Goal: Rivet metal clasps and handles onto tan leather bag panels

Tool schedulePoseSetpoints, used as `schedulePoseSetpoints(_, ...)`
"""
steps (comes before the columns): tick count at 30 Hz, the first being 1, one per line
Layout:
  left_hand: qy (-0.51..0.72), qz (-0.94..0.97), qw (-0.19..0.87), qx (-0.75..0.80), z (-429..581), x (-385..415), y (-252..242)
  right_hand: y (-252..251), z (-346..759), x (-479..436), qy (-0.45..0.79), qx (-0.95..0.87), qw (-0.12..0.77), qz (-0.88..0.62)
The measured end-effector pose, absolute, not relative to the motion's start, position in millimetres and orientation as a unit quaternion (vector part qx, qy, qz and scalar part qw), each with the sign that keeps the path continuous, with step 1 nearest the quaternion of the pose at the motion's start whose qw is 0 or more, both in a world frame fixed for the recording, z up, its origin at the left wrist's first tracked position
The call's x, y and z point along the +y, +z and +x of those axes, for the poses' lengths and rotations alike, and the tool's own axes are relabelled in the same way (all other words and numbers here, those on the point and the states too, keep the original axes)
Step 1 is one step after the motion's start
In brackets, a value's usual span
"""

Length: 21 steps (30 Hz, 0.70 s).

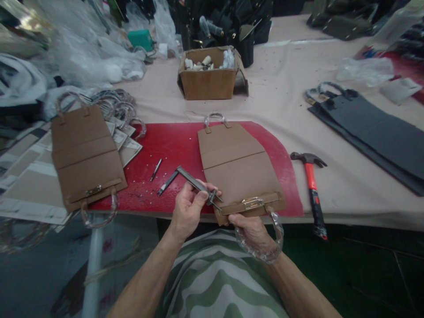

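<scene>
- Risk: brown panel [232, 139] could get scratched if metal tool [194, 180] slips; prongs sit right at its near-left corner.
- Near wrapped handle [280, 234] loops around right wrist; might snag if panel gets pulled.
- Panel look: smooth, flat, one seam across, shiny clasp [252, 202] near front, far wrapped handle [215, 114] opposite.
- Panel location: right half of red mat [175, 145], near end at mat's front edge.
- Left hand [188, 207]: fingers closed round tool.
- Right hand [252, 232]: pinching panel's near edge, thumb on top, other fingers mostly hidden.
</scene>
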<state>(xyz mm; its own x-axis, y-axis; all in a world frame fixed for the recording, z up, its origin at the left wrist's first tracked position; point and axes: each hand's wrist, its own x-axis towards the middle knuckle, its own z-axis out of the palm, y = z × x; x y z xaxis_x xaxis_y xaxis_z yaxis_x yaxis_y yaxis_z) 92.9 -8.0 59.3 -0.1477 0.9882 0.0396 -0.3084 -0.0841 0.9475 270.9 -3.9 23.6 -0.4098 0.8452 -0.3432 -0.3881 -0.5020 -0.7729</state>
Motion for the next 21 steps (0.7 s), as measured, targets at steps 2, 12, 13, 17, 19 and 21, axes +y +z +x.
schedulePoseSetpoints(2,0.626,0.401,0.506,0.438,94,-11,63,29,269,-3,0.787,-0.310,0.401,-0.353)
schedulePoseSetpoints(12,0.578,0.425,0.470,0.514,90,-11,52,19,252,-5,0.813,-0.247,0.396,-0.347)
schedulePoseSetpoints(13,0.577,0.421,0.473,0.516,90,-11,49,16,251,-5,0.810,-0.237,0.391,-0.367)
schedulePoseSetpoints(17,0.584,0.407,0.476,0.516,90,-12,43,14,249,-7,0.792,-0.218,0.379,-0.427)
schedulePoseSetpoints(19,0.592,0.403,0.476,0.511,90,-13,47,17,250,-7,0.794,-0.229,0.383,-0.414)
schedulePoseSetpoints(21,0.598,0.403,0.476,0.503,90,-13,53,20,251,-7,0.795,-0.248,0.395,-0.387)
